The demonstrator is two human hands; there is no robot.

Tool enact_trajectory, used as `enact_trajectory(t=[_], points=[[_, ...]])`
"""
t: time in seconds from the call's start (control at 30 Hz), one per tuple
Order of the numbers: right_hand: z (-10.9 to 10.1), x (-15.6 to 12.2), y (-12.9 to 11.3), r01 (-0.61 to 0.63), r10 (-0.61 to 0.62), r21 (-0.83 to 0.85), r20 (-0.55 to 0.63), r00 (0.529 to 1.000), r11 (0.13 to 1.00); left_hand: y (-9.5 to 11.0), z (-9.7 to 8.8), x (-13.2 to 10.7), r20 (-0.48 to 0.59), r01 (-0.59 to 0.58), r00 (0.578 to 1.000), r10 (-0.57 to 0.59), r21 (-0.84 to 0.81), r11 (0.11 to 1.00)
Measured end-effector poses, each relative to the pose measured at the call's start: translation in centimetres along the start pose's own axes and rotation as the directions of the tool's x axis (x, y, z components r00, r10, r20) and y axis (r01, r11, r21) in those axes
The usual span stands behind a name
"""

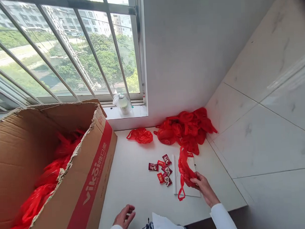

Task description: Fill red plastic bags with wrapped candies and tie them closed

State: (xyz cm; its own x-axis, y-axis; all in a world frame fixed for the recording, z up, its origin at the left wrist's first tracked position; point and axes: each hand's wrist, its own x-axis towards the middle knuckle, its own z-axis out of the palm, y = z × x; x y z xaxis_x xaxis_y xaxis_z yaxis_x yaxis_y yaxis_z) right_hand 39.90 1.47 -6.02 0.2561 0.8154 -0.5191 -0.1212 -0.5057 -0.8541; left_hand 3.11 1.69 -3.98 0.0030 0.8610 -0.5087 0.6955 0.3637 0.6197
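My right hand [204, 189] pinches a thin red plastic bag [185, 171] that trails over a white sheet [191, 190] on the white table [135, 182]. My left hand [124, 217] hovers low near the table's front edge, fingers loosely curled, holding nothing. Several small red candy packets [163, 170] lie just left of the white sheet. A heap of red bags [186, 128] sits in the far corner, and one single crumpled red bag [140, 135] lies to its left.
A large open cardboard box [89, 173] full of red bags stands on the left of the table. A small white bottle [122, 104] is on the windowsill. Tiled wall bounds the right side; a barred window is behind.
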Motion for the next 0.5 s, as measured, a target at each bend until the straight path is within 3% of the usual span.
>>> enact_trajectory(t=[0.13,0.23,0.33,0.5], points=[[10.7,-3.8,0.6,0.029,-0.03,0.008,0.295,0.955,1.0,0.1,0.8,2.3,0.09,-0.055,0.993,0.079,-0.24,0.969],[16.8,-5.3,1.1,0.119,-0.084,-0.056,0.428,0.9,0.991,-0.6,1.2,2.5,0.105,-0.055,0.989,0.101,-0.372,0.927],[20.3,-6.3,1.6,0.217,-0.12,-0.133,0.516,0.848,0.967,-2.0,0.9,1.8,0.027,-0.086,0.994,0.109,-0.442,0.893],[22.7,-6.7,3.2,0.334,-0.067,-0.291,0.655,0.752,0.897,-4.5,0.5,0.2,-0.071,-0.083,0.996,0.054,-0.523,0.848]])
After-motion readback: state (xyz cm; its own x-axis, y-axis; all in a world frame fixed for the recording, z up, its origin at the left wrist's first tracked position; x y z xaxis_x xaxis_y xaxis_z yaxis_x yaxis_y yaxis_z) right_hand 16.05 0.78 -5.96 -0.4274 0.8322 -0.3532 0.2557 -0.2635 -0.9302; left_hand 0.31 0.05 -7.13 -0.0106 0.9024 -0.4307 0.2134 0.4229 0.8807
